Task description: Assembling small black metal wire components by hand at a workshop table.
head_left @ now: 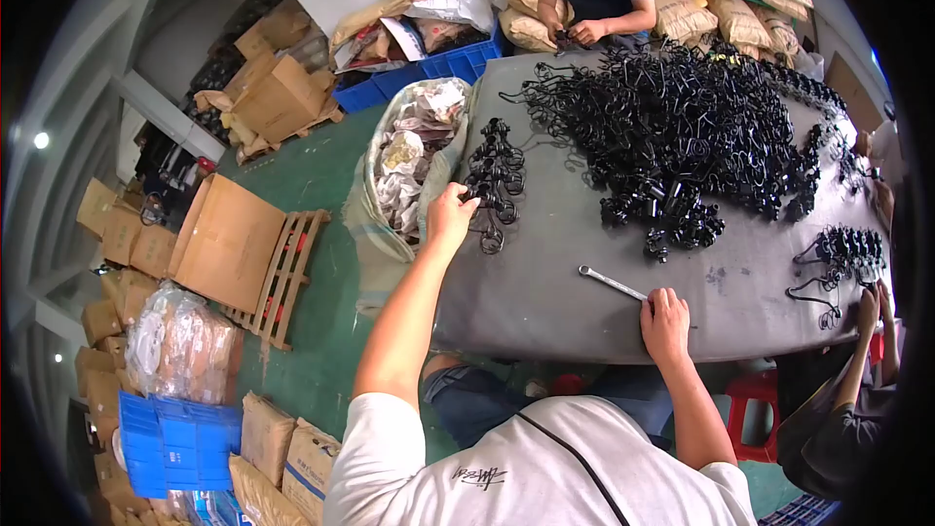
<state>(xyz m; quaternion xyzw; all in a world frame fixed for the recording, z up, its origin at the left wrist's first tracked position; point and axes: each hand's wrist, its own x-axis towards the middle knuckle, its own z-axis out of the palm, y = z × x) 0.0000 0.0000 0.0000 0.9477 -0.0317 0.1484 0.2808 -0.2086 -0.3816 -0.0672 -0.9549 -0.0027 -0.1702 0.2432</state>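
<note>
Left hand (451, 219) at row of black parts (500, 164), left of heap (682, 117); cannot tell if grip holds one. Right hand (666, 323) grips wrench (614, 283), nearside of heap. Judged: row begun, heap remaining.

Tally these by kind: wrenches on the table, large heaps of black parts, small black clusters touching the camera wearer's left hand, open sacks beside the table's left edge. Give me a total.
Wrench, by the right hand: 1
Large heap of black parts: 1
Small black cluster, at the left hand: 1
Open sack: 1
Total: 4
</note>
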